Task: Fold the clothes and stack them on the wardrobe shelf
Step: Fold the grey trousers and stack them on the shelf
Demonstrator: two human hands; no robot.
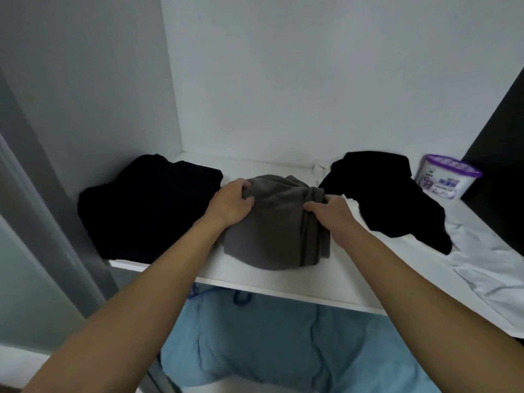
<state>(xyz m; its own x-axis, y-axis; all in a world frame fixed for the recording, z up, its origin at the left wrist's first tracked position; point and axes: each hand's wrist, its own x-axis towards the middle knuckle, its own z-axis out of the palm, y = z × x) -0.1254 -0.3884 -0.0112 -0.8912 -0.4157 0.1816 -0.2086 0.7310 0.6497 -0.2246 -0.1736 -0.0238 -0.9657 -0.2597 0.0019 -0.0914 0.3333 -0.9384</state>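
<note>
A folded grey garment [276, 231] lies in the middle of the white wardrobe shelf [283, 287]. My left hand [231, 204] grips its left upper edge, fingers curled into the cloth. On the garment's right side my right hand [333, 212] pinches the folded edge. A dark navy folded garment [147, 205] rests on the shelf to the left, touching the grey one. A black garment [388, 197] lies crumpled to the right, on top of a white garment [482, 265] spread over the shelf's right end.
A white tub with a purple lid [448, 177] stands at the shelf's back right corner. White wardrobe walls close in the back and left. Below the shelf hangs light blue fabric [283, 350]. A dark panel [499, 165] borders the right.
</note>
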